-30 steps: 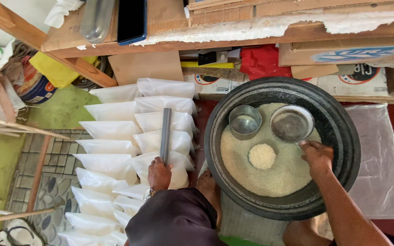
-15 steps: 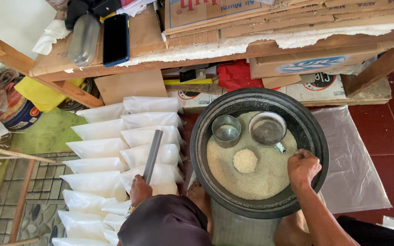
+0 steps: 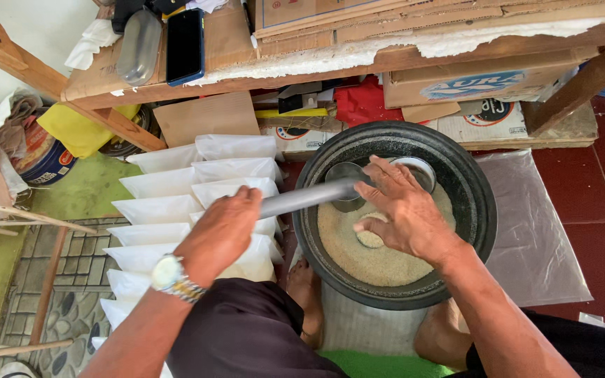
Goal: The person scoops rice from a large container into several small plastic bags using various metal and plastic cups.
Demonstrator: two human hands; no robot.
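Note:
My left hand (image 3: 222, 234) grips a grey metal tube (image 3: 302, 199) that reaches rightward over the rim of a big black pan (image 3: 470, 189). The pan holds pale grain (image 3: 358, 255) and two small metal cups (image 3: 341, 175). My right hand (image 3: 400, 206) hovers over the grain with spread fingers, touching the tube's far end and partly covering a small round white lump (image 3: 369, 238). A watch sits on my left wrist.
Rows of filled white plastic bags (image 3: 176, 203) lie left of the pan. A clear plastic sheet (image 3: 540, 231) lies on the red floor at right. A wooden bench (image 3: 358, 49) with a phone (image 3: 185, 45) and cardboard boxes stands behind. My bare feet rest below the pan.
My left hand lifted the tube off the bags and swung it right over the pan. My right hand moved from the pan's right rim to its centre, meeting the tube.

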